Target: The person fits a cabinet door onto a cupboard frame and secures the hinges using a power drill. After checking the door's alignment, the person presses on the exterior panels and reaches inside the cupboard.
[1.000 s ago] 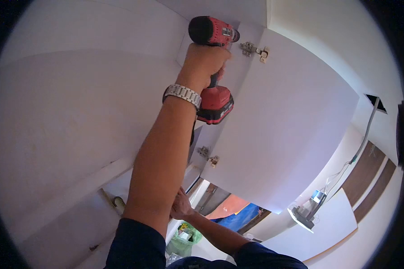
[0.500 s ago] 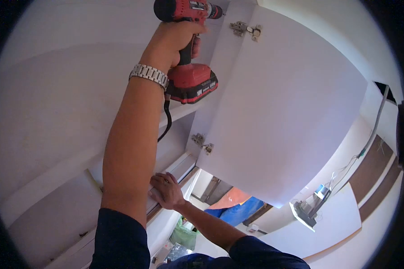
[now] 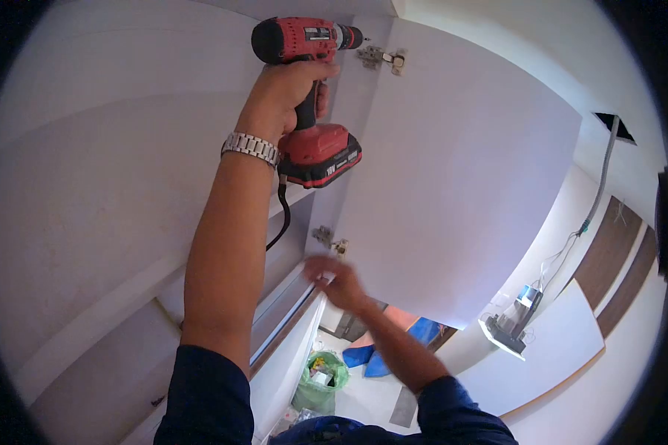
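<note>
My left hand, with a metal watch on the wrist, is wrapped round the grip of a red and black cordless drill. The drill points right, its bit close to the upper hinge in this view. That hinge joins the cabinet side panel to a white cabinet door, which stands open. Lower down, my right hand is raised near the lower hinge. Motion smears its fingers, and I cannot tell whether they hold anything.
A white shelf edge crosses the cabinet at left. On the floor below stand a green bin bag with rubbish and a blue and orange sheet. At right, a grey conduit hangs from a ceiling opening, above a small shelf with devices.
My right hand has left the rail at the cabinet's lower edge and moved up and right toward the lower hinge. The drill stays in my left hand, slightly lower in view.
</note>
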`<state>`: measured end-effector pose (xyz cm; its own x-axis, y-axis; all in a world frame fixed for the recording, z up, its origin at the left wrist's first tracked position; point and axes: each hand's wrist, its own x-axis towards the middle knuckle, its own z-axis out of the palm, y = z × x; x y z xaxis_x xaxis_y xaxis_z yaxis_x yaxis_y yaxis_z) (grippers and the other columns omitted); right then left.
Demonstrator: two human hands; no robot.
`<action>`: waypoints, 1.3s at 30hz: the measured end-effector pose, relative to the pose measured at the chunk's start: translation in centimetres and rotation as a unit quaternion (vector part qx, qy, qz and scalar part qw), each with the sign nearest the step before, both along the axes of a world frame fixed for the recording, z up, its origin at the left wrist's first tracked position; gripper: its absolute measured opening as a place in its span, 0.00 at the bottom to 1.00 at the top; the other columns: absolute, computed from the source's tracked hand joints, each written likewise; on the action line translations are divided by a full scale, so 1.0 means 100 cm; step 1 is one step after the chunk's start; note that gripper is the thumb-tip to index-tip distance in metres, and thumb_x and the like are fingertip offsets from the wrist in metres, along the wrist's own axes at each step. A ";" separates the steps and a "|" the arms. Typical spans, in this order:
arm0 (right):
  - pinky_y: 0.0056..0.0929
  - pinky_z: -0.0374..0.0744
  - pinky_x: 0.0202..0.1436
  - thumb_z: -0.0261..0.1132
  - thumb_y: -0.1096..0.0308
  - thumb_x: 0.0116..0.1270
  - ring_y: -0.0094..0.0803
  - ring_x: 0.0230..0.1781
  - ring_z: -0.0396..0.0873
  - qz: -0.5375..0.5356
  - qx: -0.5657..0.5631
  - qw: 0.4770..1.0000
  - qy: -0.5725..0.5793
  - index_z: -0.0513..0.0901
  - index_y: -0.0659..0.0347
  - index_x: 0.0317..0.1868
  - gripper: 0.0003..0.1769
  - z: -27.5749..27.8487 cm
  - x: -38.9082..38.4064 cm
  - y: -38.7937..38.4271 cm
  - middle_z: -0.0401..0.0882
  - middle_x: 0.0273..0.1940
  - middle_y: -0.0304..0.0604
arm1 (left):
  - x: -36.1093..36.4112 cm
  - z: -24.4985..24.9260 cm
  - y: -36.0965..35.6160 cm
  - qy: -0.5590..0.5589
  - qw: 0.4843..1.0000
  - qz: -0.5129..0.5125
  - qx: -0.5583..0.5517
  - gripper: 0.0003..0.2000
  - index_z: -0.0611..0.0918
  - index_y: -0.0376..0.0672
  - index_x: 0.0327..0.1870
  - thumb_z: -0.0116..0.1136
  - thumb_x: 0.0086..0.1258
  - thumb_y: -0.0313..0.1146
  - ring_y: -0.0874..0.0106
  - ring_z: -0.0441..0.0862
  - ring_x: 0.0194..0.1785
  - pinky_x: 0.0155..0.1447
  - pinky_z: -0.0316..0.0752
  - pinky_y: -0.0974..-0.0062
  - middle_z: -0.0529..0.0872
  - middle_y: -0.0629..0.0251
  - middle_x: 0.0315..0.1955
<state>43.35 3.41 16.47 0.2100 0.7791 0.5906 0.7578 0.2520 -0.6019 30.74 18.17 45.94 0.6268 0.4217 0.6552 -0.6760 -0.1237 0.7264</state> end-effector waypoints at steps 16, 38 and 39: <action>0.40 0.84 0.46 0.52 0.63 0.76 0.43 0.40 0.80 0.110 0.319 0.847 0.410 0.69 0.75 0.56 0.21 0.365 0.059 0.022 0.78 0.42 0.56 | -0.015 -0.032 -0.041 0.017 0.997 -0.081 -0.006 0.09 0.81 0.42 0.37 0.68 0.61 0.33 0.76 0.76 0.19 0.26 0.75 0.75 0.79 0.68 0.21; 0.25 0.85 0.46 0.56 0.78 0.70 0.35 0.42 0.80 0.065 0.167 0.661 0.729 0.75 0.72 0.42 0.05 -0.037 0.067 -0.104 0.77 0.40 0.47 | 0.047 0.017 0.003 0.018 0.994 0.104 0.023 0.03 0.79 0.42 0.29 0.61 0.59 0.26 0.73 0.73 0.16 0.20 0.71 0.72 0.76 0.67 0.16; 0.26 0.86 0.48 0.54 0.81 0.69 0.35 0.44 0.80 0.070 0.153 0.646 0.745 0.75 0.72 0.44 0.05 -0.070 0.079 -0.123 0.77 0.43 0.49 | 0.049 0.018 0.004 0.017 0.995 0.098 0.024 0.03 0.79 0.42 0.29 0.61 0.59 0.26 0.73 0.73 0.16 0.20 0.71 0.72 0.76 0.67 0.16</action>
